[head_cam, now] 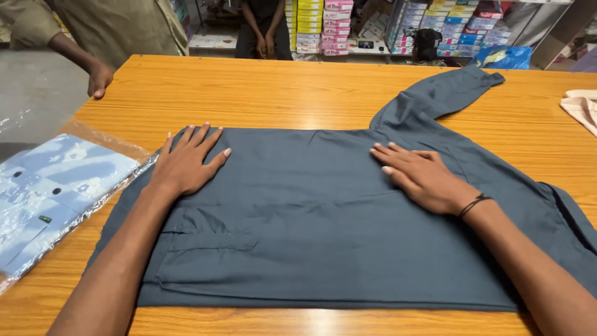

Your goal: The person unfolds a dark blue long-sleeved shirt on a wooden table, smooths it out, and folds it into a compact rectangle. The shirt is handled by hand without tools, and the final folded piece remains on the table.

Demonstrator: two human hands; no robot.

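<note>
Dark grey shirt [336, 218] lies flat on the orange wooden bench [280, 87], front side down as far as I can tell, taking up most of the near half. Left hand [186, 163] is spread, fingers fanned, palm pressed flat on the upper left part of the shirt near its folded left edge. Right hand [423, 177] is also flat and open, fingers together-ish, pressing the cloth right of centre; thin black band [476, 204] on that wrist. Neither hand pinches or grips anything.

Progress, judged from the layout: left side looks already folded in, giving a straight vertical edge and a doubled layer at lower left, with a cuff or placket panel [205, 239] showing there. Body is smoothed, few wrinkles. Right side looks not yet done: one sleeve [441, 93] sticks out up and right across the bench, and the shirt's right edge [563, 211] spreads out wide near the right forearm. No bottom-up fold visible. So roughly early to mid stage: flattening and one side done, other side, sleeve and final folds left.

Around: a packed light blue patterned shirt in clear plastic wrap [50, 193] sits at the left bench edge, touching or just beside the grey one. Pale cloth [581, 109] at far right. Another person's hand [98, 78] rests on the far left corner. Shelves of stacked boxes [323, 25] behind.
</note>
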